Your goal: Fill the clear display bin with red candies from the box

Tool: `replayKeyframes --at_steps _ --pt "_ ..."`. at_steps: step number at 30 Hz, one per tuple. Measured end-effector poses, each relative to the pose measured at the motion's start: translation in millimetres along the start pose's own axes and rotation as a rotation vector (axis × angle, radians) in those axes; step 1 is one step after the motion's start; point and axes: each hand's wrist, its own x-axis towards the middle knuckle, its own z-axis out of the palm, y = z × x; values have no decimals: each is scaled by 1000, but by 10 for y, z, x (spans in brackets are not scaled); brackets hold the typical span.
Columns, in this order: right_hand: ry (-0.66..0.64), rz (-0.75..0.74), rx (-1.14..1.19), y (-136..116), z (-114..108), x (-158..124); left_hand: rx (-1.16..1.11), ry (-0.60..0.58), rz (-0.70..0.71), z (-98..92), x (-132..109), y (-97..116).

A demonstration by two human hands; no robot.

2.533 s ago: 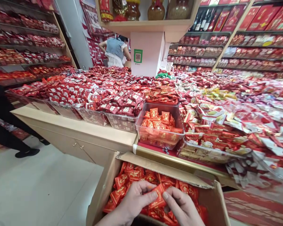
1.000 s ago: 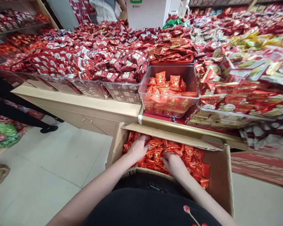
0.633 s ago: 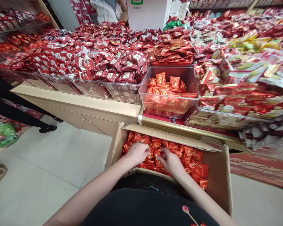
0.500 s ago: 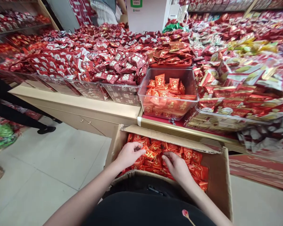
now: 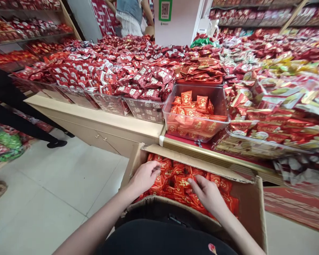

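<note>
Where the box [image 5: 251, 212] stands: below the counter [image 5: 101, 118], open, full of red packets [image 5: 175, 170].
Left hand [image 5: 145, 176]: on the packets, left side of box; fingers curled together, I cannot tell if they grip one.
Right hand [image 5: 208, 193]: fingers stretched, slightly apart, tips touching a packet.
Tub [image 5: 196, 86]: on counter, similar packets inside.

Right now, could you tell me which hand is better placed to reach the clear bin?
Probably right: the right hand rests open on the packets straight in front of the bin, while the left hand sits left of it, curled over packets.
</note>
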Motion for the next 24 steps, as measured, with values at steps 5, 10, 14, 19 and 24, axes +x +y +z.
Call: replayKeyframes --at_steps 5,10,14,19,24 --pt "44 -1 -365 186 27 -104 523 -93 52 47 -47 -156" --pt "69 -80 -314 222 108 -141 545 -114 -131 270 65 -77" --pt "3 -98 -244 195 141 -160 497 -82 -167 306 123 -104" --pt "-87 -43 85 32 229 -167 39 31 -130 250 -8 -61" --pt "-130 49 670 -237 315 -32 -252 5 -40 269 -100 188"
